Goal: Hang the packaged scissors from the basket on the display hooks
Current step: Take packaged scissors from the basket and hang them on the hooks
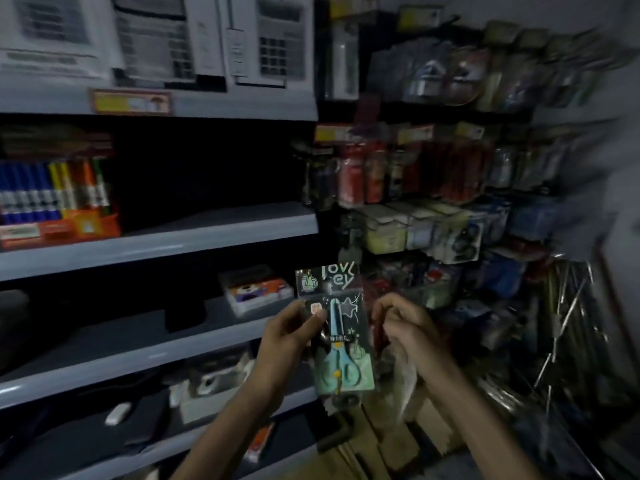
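The left hand [294,332] pinches the packaged scissors [341,337] by the left edge, thumb on the front; the right hand [405,327] is just beside the right edge, fingers curled, though whether it grips anything I cannot tell. The pack stands nearly upright, blades up, handles down, in open air between grey shelves [156,244] and crowded hanging packs [415,174]

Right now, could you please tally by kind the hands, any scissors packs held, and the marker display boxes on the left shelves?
Hands: 2, the left hand and the right hand
Packs: 1, the scissors pack pinched in the left hand
Boxes: 1, the marker display box
Total: 4
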`<action>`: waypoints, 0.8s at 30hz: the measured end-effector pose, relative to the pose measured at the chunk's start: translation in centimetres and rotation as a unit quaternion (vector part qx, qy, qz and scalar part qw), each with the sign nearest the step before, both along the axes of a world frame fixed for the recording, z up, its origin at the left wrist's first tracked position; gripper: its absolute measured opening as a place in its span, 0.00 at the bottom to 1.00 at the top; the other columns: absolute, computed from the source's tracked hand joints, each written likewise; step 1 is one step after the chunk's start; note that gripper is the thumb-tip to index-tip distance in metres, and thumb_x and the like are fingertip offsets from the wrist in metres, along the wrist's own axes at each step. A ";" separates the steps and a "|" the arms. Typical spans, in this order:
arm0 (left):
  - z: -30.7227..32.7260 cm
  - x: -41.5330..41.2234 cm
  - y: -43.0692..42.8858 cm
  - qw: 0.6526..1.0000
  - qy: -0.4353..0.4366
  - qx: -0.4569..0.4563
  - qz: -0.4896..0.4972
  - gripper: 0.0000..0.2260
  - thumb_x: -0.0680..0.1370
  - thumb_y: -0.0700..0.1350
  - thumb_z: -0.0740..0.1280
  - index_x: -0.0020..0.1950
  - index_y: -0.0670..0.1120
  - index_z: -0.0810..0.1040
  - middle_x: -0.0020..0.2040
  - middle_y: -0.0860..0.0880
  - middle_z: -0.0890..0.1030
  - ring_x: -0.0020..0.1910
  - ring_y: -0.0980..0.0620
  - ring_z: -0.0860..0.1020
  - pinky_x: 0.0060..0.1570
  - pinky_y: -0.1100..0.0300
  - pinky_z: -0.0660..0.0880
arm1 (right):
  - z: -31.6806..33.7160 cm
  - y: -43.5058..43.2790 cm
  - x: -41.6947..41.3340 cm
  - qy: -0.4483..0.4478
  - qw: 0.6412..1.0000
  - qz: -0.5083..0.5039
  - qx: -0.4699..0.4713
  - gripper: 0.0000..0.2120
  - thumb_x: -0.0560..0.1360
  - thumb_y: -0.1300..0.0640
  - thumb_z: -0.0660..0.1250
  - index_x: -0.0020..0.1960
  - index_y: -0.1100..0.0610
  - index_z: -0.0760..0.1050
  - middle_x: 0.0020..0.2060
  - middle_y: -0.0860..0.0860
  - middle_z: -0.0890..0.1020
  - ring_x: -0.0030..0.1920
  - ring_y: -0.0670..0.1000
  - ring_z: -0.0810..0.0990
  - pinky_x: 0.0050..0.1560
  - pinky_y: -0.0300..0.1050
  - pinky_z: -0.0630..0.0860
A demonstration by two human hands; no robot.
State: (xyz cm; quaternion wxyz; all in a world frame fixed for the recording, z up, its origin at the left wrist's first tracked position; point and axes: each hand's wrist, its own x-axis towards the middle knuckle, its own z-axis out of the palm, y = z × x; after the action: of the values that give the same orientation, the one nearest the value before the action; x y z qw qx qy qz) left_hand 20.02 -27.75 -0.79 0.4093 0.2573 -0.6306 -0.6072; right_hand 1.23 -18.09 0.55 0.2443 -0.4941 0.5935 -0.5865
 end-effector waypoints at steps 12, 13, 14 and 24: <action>0.2 -13.3 -2.2 0.999 0.010 0.040 -0.018 0.07 0.84 0.42 0.67 0.50 0.42 0.83 0.50 0.44 0.88 0.47 0.48 0.87 0.42 0.59 0.82 | -2.0 -2.7 -12.8 -0.125 0.984 -0.065 -0.106 0.18 0.63 0.73 0.57 0.39 0.60 0.84 0.25 0.58 0.72 0.27 0.53 0.69 0.29 0.40 0.66; 0.0 -14.1 -2.7 0.999 0.009 0.039 -0.021 0.07 0.84 0.43 0.67 0.52 0.42 0.83 0.52 0.43 0.88 0.49 0.46 0.87 0.44 0.57 0.83 | -2.4 -3.2 -13.8 -0.128 0.982 -0.084 -0.109 0.21 0.65 0.77 0.55 0.37 0.60 0.84 0.24 0.59 0.69 0.26 0.52 0.66 0.29 0.39 0.65; -0.3 -14.8 -3.4 0.999 0.008 0.039 -0.021 0.07 0.83 0.43 0.67 0.52 0.42 0.83 0.53 0.43 0.88 0.51 0.45 0.87 0.47 0.53 0.84 | -2.8 -3.8 -14.6 -0.135 0.980 -0.100 -0.106 0.24 0.66 0.80 0.53 0.36 0.61 0.84 0.23 0.58 0.67 0.25 0.51 0.64 0.29 0.37 0.66; -3.7 -21.2 -11.0 1.000 0.011 0.026 -0.014 0.09 0.83 0.42 0.68 0.48 0.36 0.80 0.51 0.39 0.86 0.50 0.43 0.86 0.44 0.53 0.83 | -4.3 -11.0 -18.6 -0.135 0.983 -0.106 -0.063 0.22 0.78 0.54 0.71 0.29 0.60 0.72 0.21 0.48 0.72 0.21 0.46 0.70 0.26 0.38 0.64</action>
State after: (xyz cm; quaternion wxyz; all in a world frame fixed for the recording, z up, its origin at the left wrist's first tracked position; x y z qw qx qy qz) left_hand -1.19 -38.73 -4.49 0.4010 0.2526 -0.6137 -0.6315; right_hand -17.34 -29.09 -3.75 0.2270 -0.3589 0.5660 -0.7066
